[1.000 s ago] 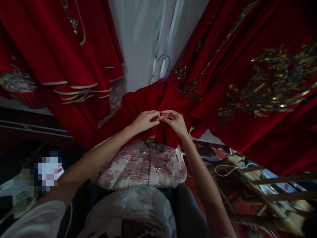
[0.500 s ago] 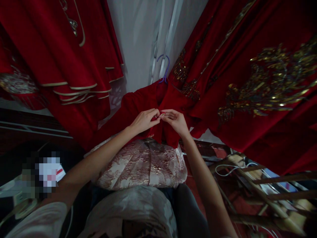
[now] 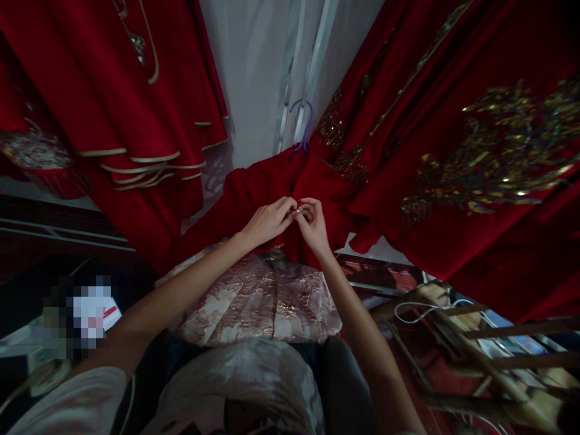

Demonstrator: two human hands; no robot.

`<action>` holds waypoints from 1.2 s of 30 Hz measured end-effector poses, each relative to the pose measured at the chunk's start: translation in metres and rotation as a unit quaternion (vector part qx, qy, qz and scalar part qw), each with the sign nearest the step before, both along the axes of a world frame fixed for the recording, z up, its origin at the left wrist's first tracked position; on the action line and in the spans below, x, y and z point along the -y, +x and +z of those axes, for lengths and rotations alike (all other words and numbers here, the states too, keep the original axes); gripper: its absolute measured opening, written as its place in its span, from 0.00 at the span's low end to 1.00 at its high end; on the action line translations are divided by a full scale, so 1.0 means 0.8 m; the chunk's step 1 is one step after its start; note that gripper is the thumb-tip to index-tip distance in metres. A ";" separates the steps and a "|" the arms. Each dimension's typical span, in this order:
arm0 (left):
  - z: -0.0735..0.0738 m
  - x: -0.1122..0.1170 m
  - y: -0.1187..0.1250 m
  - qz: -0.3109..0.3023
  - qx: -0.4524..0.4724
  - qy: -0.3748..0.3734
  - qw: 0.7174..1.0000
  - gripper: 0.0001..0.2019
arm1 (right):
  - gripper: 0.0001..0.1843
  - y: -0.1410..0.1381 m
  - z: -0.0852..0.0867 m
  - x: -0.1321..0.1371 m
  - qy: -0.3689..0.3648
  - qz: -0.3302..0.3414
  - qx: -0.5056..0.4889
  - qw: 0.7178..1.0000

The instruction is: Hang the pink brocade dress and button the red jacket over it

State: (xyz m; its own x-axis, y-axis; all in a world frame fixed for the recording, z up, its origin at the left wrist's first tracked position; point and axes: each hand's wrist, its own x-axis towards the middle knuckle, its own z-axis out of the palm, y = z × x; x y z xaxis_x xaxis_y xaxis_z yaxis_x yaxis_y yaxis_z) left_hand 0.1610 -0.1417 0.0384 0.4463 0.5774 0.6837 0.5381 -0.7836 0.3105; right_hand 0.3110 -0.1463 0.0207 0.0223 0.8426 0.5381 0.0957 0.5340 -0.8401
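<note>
A small red velvet jacket (image 3: 254, 190) hangs on a purple hanger (image 3: 302, 124) in front of me. My left hand (image 3: 267, 220) and my right hand (image 3: 312, 223) meet at its front opening, fingers pinched together on a small gold fastening (image 3: 300, 209) of the jacket. Both hands touch each other there. Below the jacket hangs a pale pink brocade skirt (image 3: 258, 302) with a floral pattern, resting against my lap.
Red garments with cream trim (image 3: 136, 109) hang at the left. A large red robe with gold embroidery (image 3: 475, 157) hangs at the right. A white wall (image 3: 258, 66) lies behind. Wooden chair parts and white cables (image 3: 453, 326) crowd the lower right.
My right hand has shifted slightly left and closed in tighter against my left hand at the fastening. The jacket front has bunched a little more.
</note>
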 end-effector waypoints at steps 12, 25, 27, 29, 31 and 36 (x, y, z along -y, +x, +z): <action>-0.049 0.007 -0.001 -0.081 0.399 -0.248 0.879 0.11 | 0.20 0.038 -0.008 0.030 -0.168 0.100 0.000 0.981; -0.044 0.060 0.024 -0.190 0.423 -0.465 0.754 0.25 | 0.18 0.045 0.032 0.059 -0.109 0.026 0.022 0.993; -0.049 0.063 0.016 -0.158 0.416 -0.445 0.777 0.22 | 0.16 0.045 0.039 0.064 -0.091 0.007 0.039 0.995; -0.056 0.066 0.005 -0.110 0.411 -0.434 0.794 0.19 | 0.14 0.041 0.042 0.068 -0.091 0.020 0.048 0.994; -0.063 0.069 -0.006 -0.060 0.428 -0.431 0.792 0.16 | 0.14 0.032 0.039 0.071 -0.100 0.050 0.063 0.992; -0.071 0.075 -0.026 -0.015 0.470 -0.422 0.775 0.14 | 0.27 -0.007 0.005 0.073 -0.083 0.082 0.121 0.986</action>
